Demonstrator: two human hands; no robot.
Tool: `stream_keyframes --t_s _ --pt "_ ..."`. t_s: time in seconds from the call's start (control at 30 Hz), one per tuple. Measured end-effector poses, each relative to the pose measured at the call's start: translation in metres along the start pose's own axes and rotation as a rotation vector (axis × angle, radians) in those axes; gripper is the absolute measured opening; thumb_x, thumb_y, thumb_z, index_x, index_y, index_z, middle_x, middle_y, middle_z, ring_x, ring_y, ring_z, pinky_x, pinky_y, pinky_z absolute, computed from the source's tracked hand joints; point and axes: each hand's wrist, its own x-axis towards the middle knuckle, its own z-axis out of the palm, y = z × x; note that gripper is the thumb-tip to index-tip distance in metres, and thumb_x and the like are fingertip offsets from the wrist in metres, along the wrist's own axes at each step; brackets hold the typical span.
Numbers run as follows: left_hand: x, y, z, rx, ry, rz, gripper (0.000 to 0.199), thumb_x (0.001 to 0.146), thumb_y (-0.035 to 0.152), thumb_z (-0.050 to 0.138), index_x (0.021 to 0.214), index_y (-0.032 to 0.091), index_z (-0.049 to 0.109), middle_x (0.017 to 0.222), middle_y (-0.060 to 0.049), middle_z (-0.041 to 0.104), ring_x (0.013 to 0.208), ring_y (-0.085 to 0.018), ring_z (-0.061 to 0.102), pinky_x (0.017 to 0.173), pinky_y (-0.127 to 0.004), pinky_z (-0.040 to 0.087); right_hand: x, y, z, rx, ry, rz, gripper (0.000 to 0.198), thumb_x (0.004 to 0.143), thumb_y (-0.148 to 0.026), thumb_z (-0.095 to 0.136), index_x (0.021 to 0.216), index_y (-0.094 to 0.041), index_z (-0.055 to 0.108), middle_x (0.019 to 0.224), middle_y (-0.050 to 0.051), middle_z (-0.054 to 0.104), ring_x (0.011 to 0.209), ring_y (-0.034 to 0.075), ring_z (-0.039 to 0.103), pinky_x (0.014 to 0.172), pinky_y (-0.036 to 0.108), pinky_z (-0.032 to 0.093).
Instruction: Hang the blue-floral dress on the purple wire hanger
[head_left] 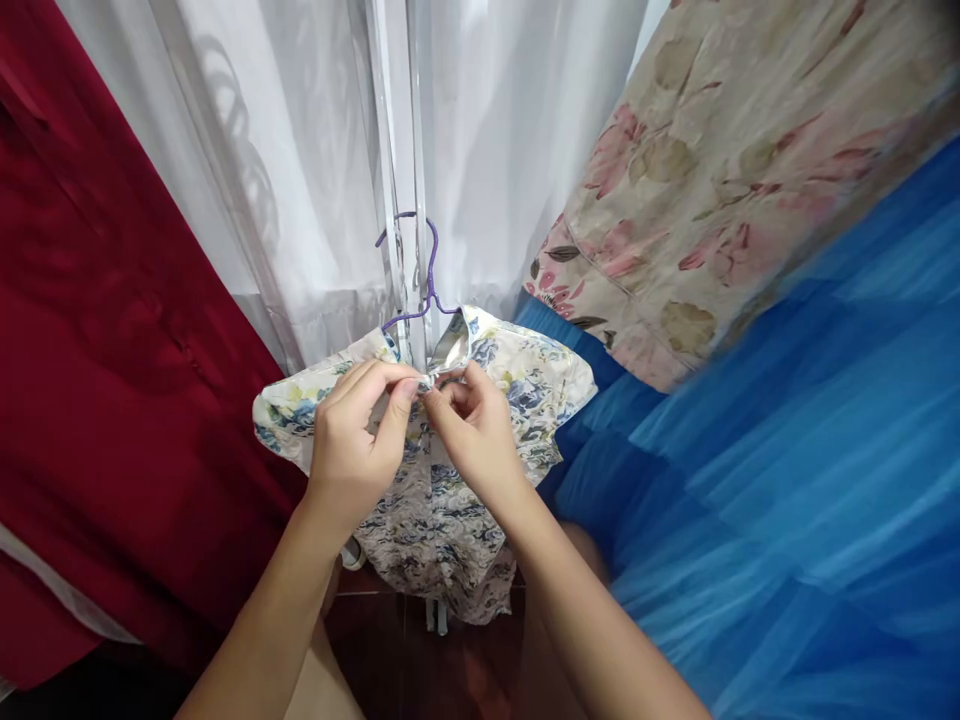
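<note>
A short-sleeved blouse (pixel 465 480), white with blue and yellow flowers, hangs on a purple hanger (pixel 433 260). My left hand (pixel 360 430) is closed, its thumb and forefinger pinching the edge of the blouse's neckline at the middle. Right beside it, my right hand (pixel 476 425) is closed too, its fingertips on the same spot of the collar. The two hands nearly meet there. Whatever small fastening may lie between the fingertips is too covered to make out. The hanger's hook curves around the pale upright poles of a stand.
White curtains (pixel 300 150) hang behind the metal poles (pixel 405 130). Dark red cloth (pixel 127 350) fills the left side. To the right hang a beige fabric with pink flowers (pixel 690 230) and blue tulle (pixel 787 480). Below is a dark reddish floor (pixel 420 660).
</note>
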Motion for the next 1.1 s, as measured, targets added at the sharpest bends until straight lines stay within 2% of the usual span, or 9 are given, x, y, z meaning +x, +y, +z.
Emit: stream_keyframes --t_s 0.17,0.33,0.4,0.57,0.67,0.77,0.87,0.97,1.1 --pt "-0.002 0.001 0.004 0.020 -0.051 0.109 0.010 0.096 0.017 0.055 0.097 0.018 0.065 0.091 -0.004 0.067 0.091 -0.018 0.062 0.087 -0.033 0.048 -0.004 -0.002 -0.004 0.012 0.052 -0.040 0.017 0.090 -0.029 0.061 0.078 -0.022 0.050 0.059 -0.005 0.049 0.053 0.011 0.045 0.052 0.025 0.034" --pt "0.001 -0.001 0.005 0.019 -0.007 0.077 0.010 0.096 0.018 0.055 0.096 0.018 0.065 0.091 -0.004 0.067 0.090 -0.018 0.063 0.085 -0.031 0.049 -0.012 -0.008 -0.005 -0.023 -0.062 0.019 0.015 0.087 -0.030 0.067 0.083 -0.022 0.054 0.060 -0.004 0.056 0.054 0.012 0.050 0.054 0.025 0.036" --pt "0.001 -0.002 0.004 0.017 -0.010 0.080 0.010 0.096 0.018 0.055 0.095 0.018 0.065 0.090 -0.003 0.067 0.089 -0.018 0.063 0.085 -0.031 0.049 -0.014 -0.011 -0.005 -0.062 -0.077 0.014 0.013 0.092 -0.031 0.061 0.084 -0.022 0.055 0.066 -0.003 0.060 0.059 0.013 0.053 0.057 0.026 0.038" --pt "-0.006 -0.002 0.008 -0.040 -0.016 0.018 0.010 0.097 0.019 0.055 0.095 0.018 0.065 0.089 -0.003 0.066 0.088 -0.016 0.063 0.084 -0.030 0.050 -0.012 -0.010 -0.005 -0.056 -0.028 -0.053 0.034 0.103 -0.036 0.042 0.075 -0.022 0.054 0.065 -0.001 0.057 0.061 0.014 0.052 0.062 0.027 0.040" --pt "-0.010 0.007 0.013 -0.132 0.118 -0.086 0.012 0.097 0.024 0.055 0.094 0.019 0.065 0.086 -0.003 0.065 0.082 -0.016 0.063 0.076 -0.028 0.051 -0.009 0.008 -0.001 -0.143 0.006 -0.109 0.031 0.102 -0.037 0.044 0.079 -0.022 0.058 0.062 -0.001 0.054 0.058 0.015 0.050 0.062 0.028 0.039" --pt "-0.004 0.009 0.006 -0.293 0.387 -0.181 0.015 0.098 0.028 0.055 0.093 0.019 0.066 0.079 -0.001 0.062 0.072 -0.013 0.059 0.065 -0.026 0.049 -0.012 0.030 -0.001 -0.242 -0.012 -0.159 0.029 0.100 -0.036 0.046 0.079 -0.022 0.059 0.065 0.001 0.055 0.063 0.017 0.053 0.062 0.028 0.038" --pt "0.006 -0.016 -0.021 -0.420 0.595 -0.253 0.012 0.095 0.028 0.058 0.090 0.019 0.066 0.076 0.001 0.058 0.071 -0.010 0.058 0.068 -0.027 0.049 -0.022 0.040 -0.008 -0.277 -0.048 -0.147 0.028 0.099 -0.034 0.047 0.077 -0.022 0.059 0.066 0.002 0.057 0.065 0.018 0.054 0.062 0.029 0.038" --pt "0.003 -0.073 -0.050 -0.497 0.637 -0.438 0.012 0.094 0.026 0.056 0.086 0.019 0.062 0.075 0.004 0.056 0.073 -0.008 0.058 0.076 -0.027 0.050 -0.034 0.035 -0.015 -0.316 -0.123 -0.183 0.027 0.098 -0.028 0.049 0.072 -0.022 0.055 0.065 0.001 0.055 0.062 0.016 0.052 0.063 0.029 0.037" --pt "-0.034 -0.144 -0.044 -0.547 0.617 -0.658 0.021 0.089 0.031 0.058 0.073 0.019 0.051 0.066 0.003 0.054 0.064 -0.007 0.056 0.069 -0.023 0.052 -0.048 0.029 -0.014 -0.337 -0.231 -0.186 0.029 0.095 -0.024 0.051 0.067 -0.021 0.049 0.062 -0.001 0.049 0.059 0.014 0.048 0.061 0.029 0.034"
